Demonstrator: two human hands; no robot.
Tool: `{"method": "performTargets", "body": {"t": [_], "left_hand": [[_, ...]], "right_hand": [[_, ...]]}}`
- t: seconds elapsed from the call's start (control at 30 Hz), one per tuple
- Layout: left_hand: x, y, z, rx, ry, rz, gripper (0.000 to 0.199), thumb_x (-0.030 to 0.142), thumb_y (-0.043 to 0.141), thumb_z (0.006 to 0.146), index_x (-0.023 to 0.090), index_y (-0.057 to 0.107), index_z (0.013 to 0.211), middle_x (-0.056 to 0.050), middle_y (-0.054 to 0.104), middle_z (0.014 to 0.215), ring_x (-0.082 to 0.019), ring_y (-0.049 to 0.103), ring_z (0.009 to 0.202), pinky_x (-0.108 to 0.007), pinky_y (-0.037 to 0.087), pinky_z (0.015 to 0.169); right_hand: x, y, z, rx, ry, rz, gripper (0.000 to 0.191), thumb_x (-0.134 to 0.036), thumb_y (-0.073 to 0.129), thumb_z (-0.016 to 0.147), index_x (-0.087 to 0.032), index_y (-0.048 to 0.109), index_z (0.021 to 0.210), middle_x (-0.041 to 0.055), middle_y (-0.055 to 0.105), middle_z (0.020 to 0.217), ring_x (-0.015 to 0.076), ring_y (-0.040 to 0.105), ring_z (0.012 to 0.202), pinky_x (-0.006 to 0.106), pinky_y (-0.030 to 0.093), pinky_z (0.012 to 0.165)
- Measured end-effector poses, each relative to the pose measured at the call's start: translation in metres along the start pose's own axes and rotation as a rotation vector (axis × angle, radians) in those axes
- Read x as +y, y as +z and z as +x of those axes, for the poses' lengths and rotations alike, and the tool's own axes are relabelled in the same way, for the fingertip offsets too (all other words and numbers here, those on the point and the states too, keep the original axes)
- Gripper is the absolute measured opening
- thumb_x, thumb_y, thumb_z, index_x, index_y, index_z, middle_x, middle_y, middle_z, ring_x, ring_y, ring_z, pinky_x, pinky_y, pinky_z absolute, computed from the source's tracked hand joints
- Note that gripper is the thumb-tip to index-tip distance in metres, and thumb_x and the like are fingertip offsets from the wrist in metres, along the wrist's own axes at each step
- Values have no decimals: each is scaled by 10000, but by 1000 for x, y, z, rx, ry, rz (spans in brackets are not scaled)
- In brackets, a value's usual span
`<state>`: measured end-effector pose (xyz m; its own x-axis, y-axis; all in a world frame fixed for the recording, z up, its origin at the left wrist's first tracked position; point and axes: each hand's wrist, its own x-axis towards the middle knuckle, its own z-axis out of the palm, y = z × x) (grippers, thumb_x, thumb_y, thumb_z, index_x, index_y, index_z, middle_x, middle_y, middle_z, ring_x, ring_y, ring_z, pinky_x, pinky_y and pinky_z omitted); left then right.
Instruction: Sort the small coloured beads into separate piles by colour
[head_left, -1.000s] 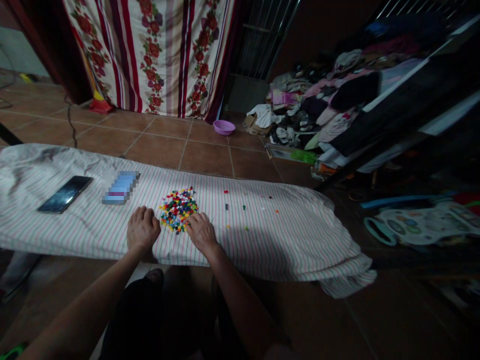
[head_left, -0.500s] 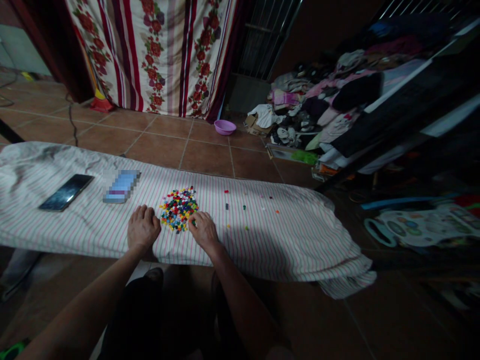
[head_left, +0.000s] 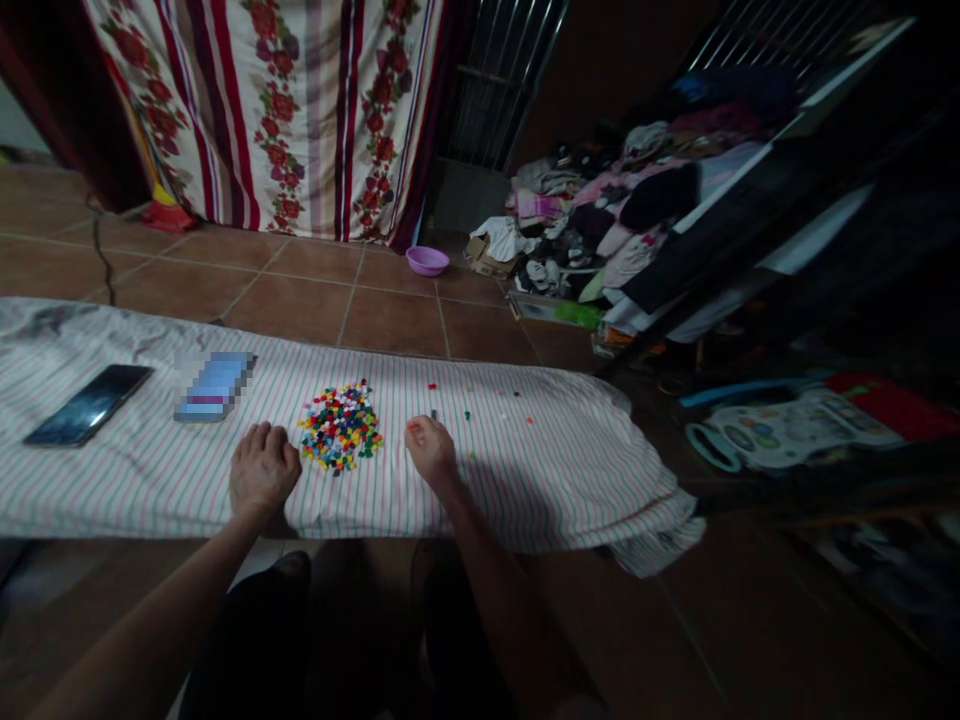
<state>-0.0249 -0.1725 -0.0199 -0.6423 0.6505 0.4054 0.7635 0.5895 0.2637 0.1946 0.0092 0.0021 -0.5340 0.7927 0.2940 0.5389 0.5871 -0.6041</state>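
"Phones at the far left: a dark phone (head_left: 88, 405) and, near it, a lit phone (head_left: 216, 388). Why there?"

"Out of the hands' way, I'd say, with the lit screen close enough for a glance"

"And the left hand (head_left: 262, 468)?"

"Palm down on the striped cloth (head_left: 570, 480), fingers loosely bent, gripping nothing that I can see. It lies just beside the pile of small coloured pieces (head_left: 340, 427), perhaps to rest the arm or steady the cloth. Half a second ago it lay the same way"

"So the pile is between the two hands, handy for either"

"Yes, and there's the change: the right hand (head_left: 432, 448) was at the pile's edge, something dark green by its fingertips. Now it's off to the right, fingers curled in, thumb drawn close"

"Pinching a piece?"

"Can't tell from where I stand"

"Then the loose ones: red piece (head_left: 432, 386), green piece (head_left: 467, 415), orange piece (head_left: 529, 420)"

"Spread apart, I suppose, so none strays into its neighbour. A yellow one nearby has dropped from sight, probably behind that hand"
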Motion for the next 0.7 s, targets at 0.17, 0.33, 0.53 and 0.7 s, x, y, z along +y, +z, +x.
{"method": "performTargets", "body": {"t": [0.17,0.33,0.53,0.7], "left_hand": [[1,-1,1,-8,14,18,351,277,395,893,123,635,1097,-207,599,1299,-329,505,1296,-494,390,1113],[1,-2,1,-41,2,21,346,283,378,895,132,625,1083,-206,595,1297,-341,498,1297,-508,394,1101],[0,-1,1,-7,14,-55,326,274,428,857,163,612,1102,-197,602,1280,-348,488,1298,-541,388,1096],[-1,0,0,-15,14,-27,313,275,423,861,161,604,1090,-202,592,1291,-349,492,1292,-535,399,1089]], "right_hand": [[35,-38,9,112,125,-24,170,-233,511,863,-199,668,920,53,695,936,158,652,807,255,489,767],[83,-79,10,194,328,-142,203,-234,517,813,-193,693,906,66,711,885,176,647,793,259,475,760],[134,-117,7,235,511,-277,288,-220,480,833,-161,703,1005,88,722,921,196,644,870,261,450,793],[158,-131,12,209,572,-332,323,-189,476,865,-142,686,1105,99,725,984,196,644,904,256,433,796]]}}
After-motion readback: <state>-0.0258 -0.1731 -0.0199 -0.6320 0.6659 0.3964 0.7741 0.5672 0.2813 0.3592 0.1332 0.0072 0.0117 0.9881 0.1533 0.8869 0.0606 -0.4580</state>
